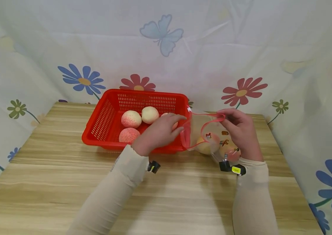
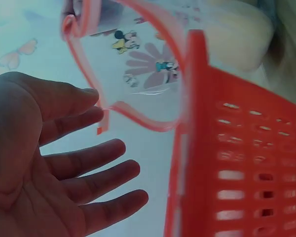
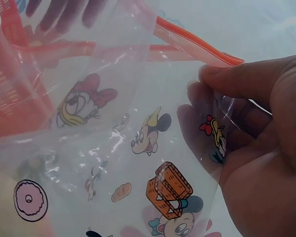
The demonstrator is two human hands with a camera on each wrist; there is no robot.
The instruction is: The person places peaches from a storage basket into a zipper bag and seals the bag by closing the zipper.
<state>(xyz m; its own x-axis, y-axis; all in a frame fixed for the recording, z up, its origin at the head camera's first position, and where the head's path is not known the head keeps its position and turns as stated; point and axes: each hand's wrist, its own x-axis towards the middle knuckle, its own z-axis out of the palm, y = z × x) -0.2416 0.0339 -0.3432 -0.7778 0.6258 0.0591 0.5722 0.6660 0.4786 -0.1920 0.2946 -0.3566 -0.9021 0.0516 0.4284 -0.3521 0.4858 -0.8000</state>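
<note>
In the head view, my right hand [image 1: 240,130] pinches the red rim of a clear zip bag [image 1: 198,125] between thumb and fingers. Cartoon figures are printed on the bag, and its mouth gapes toward the basket. Round, peach-like fruits [image 1: 208,143] lie inside it. My left hand [image 1: 161,132] is over the right part of a red plastic basket [image 1: 95,130], fingers extended and spread. In the left wrist view, its thumb and index finger are close to the bag's red corner [image 2: 102,129]; whether they touch it I cannot tell. Several speckled peaches [image 1: 131,119] sit in the basket.
Under everything is a wood-grain table [image 1: 51,176]. Behind and at both sides hangs a white curtain [image 1: 201,65] printed with flowers and a butterfly. The basket's right wall stands right beside the bag's mouth. Each wrist carries a small black camera [image 1: 232,168].
</note>
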